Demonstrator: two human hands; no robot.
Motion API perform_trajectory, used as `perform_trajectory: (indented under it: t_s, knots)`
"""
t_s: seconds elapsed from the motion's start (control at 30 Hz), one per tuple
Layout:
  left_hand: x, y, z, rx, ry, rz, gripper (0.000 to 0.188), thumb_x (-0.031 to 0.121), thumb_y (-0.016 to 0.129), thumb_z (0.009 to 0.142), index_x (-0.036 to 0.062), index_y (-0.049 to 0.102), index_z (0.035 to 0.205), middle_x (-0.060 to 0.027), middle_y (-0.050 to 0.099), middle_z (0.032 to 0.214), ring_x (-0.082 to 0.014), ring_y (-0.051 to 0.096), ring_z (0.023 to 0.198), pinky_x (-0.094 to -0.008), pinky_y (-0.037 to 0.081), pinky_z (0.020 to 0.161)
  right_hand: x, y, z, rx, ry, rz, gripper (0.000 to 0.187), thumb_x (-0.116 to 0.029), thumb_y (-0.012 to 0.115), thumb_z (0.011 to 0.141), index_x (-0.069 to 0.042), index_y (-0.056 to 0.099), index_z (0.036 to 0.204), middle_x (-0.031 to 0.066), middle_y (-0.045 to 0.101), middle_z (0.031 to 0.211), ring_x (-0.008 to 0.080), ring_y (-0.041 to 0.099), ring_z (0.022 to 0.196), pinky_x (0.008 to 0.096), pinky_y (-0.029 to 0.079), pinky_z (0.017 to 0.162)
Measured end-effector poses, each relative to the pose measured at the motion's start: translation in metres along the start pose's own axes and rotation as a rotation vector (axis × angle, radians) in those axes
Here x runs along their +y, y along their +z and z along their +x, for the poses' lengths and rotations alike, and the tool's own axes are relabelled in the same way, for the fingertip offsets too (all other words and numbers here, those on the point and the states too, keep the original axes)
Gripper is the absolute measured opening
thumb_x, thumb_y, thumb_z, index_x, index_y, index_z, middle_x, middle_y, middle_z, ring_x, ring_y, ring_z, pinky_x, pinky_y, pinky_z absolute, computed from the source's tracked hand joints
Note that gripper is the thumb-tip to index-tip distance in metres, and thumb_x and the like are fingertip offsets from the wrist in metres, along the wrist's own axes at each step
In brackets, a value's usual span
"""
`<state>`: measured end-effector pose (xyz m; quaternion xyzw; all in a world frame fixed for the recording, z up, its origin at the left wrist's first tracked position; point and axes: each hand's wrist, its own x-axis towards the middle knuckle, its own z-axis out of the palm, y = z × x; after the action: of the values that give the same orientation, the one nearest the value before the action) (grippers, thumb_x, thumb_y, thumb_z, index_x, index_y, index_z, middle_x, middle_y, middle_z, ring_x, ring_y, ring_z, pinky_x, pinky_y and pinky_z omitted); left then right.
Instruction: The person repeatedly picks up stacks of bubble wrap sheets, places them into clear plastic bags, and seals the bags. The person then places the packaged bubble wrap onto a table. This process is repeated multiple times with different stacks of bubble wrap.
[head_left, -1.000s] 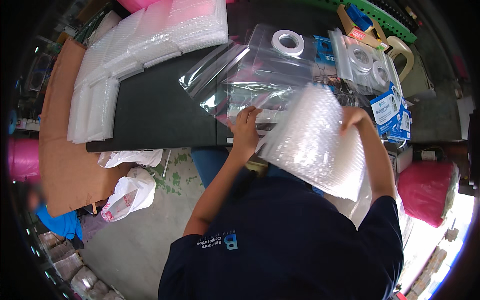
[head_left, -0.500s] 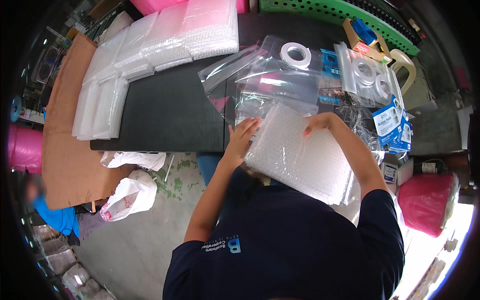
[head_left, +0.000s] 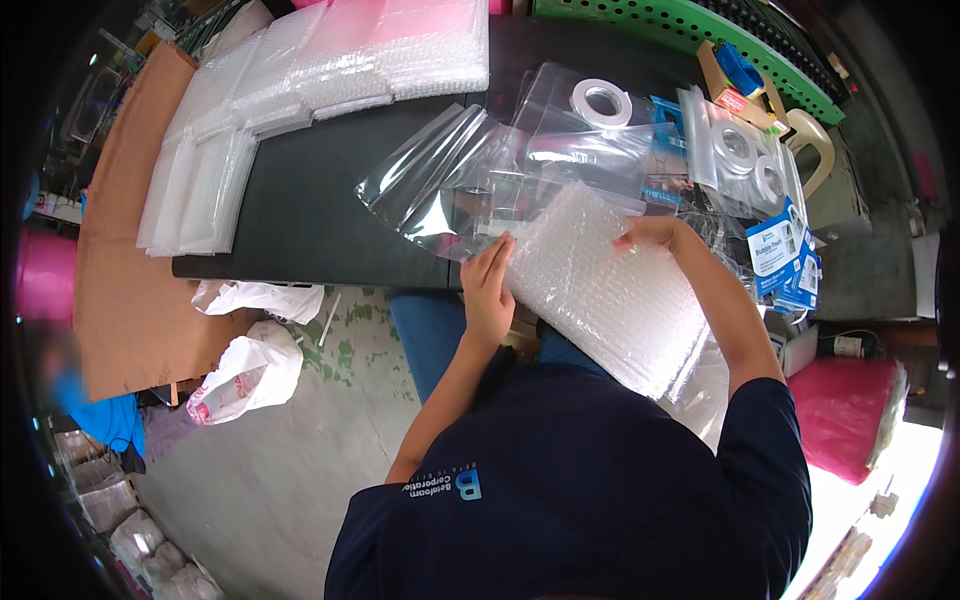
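A stack of clear bubble wrap sheets or pouches lies tilted at the table's front edge, its near end overhanging toward my lap. My right hand grips its far right side, fingers curled and thumb on top. Beside its left edge is my left hand, fingers stretched out and touching the near edge of a clear plastic bag. The bag spreads over the table beyond the stack. Whether the stack's far corner is inside the bag or under it, I cannot tell.
Neat piles of bubble wrap cover the black table's far left. Tape rolls, blue-and-white printed cards and a cardboard box lie to the right. A green perforated rail runs behind. White plastic bags hang at lower left.
The clear bag's left part has swung left and opened out wider. My left hand has shifted slightly down along the stack's edge, its fingers closer together. My right hand keeps its grip.
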<state>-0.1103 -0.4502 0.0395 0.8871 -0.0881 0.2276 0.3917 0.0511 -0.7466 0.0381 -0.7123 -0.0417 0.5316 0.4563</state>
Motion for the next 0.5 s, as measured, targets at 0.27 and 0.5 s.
perform_trajectory:
  t_s: [0.27, 0.5]
  knots:
    - [-0.009, 0.004, -0.011, 0.029, 0.063, 0.036, 0.063, -0.010, 0.048, 0.066, 0.0088, 0.052, 0.125, -0.0039, 0.050, 0.130, -0.0276, 0.045, 0.117, -0.0520, 0.021, 0.104, -0.008, 0.004, 0.002, 0.048, -0.014, -0.034, 0.082, -0.030, 0.075, 0.075, -0.005, 0.032, 0.140, 0.0138, 0.045, 0.134, 0.0234, 0.040, 0.123, 0.0371, 0.030, 0.103]
    - [-0.024, 0.010, -0.028, 0.188, 0.044, 0.084, 0.064, -0.005, 0.061, 0.069, 0.0054, 0.041, 0.130, -0.0198, 0.018, 0.144, -0.0379, 0.023, 0.128, -0.0466, 0.030, 0.100, -0.021, 0.004, 0.001, 0.030, 0.192, 0.145, 0.069, -0.026, 0.072, 0.077, -0.007, 0.040, 0.135, 0.0114, 0.049, 0.130, 0.0228, 0.047, 0.118, 0.0364, 0.037, 0.098]
